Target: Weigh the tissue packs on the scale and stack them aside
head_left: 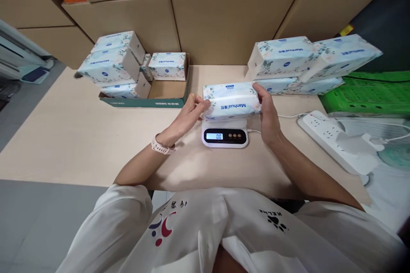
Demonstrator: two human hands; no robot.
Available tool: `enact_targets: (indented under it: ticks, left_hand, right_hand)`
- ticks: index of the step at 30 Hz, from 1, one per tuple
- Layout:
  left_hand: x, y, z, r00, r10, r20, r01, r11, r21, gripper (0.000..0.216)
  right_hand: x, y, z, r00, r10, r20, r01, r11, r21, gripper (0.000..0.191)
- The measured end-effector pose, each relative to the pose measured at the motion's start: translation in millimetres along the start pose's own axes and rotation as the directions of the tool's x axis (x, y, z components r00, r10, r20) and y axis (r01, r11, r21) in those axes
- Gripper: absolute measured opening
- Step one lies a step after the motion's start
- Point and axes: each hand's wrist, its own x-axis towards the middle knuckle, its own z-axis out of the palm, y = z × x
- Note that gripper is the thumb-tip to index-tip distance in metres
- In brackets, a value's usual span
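Note:
Between my two hands is a tissue pack [231, 101], white and pale blue with a floral print. My left hand [192, 113] pinches its left end, while my right hand [268, 113] is wrapped round its right end. Under the pack sits a white digital scale [224, 137], its display reading 0.0. Most of the scale's plate is hidden by the pack, and I cannot tell whether they touch. A pale pink band circles my left wrist.
At left, several tissue packs [107, 66] sit in and over a green-edged cardboard tray [141, 102]. More packs [283, 57] are stacked at back right. Cardboard boxes [224, 25] wall the back. A power strip [335, 143] and green crate [378, 94] lie at right.

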Motion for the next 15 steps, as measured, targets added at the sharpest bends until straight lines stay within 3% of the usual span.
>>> enact_targets:
  ticks: [4, 8, 11, 15]
  left_hand:
    - [4.3, -1.4, -2.7, 0.998, -0.066, -0.021, 0.067, 0.997, 0.046, 0.027]
    - [11.1, -8.8, -6.3, 0.998, -0.02, -0.059, 0.023, 0.998, 0.056, 0.026]
    - [18.5, -17.2, -8.5, 0.984, -0.004, -0.177, 0.006, 1.0, 0.008, 0.028]
    - [27.8, -26.1, -4.6, 0.952, -0.162, -0.261, 0.115, 0.976, -0.185, 0.026]
  right_hand:
    - [4.0, 12.1, 3.8, 0.999, 0.039, 0.012, -0.039, 0.999, -0.013, 0.071]
    - [5.5, 18.3, 4.0, 1.0, 0.01, -0.026, -0.011, 0.999, -0.05, 0.07]
    - [-0.6, 19.1, -3.2, 0.992, -0.029, -0.125, 0.019, 0.997, -0.079, 0.066]
    - [-15.4, 21.8, -19.3, 0.939, -0.112, -0.325, 0.086, 0.992, -0.092, 0.062]
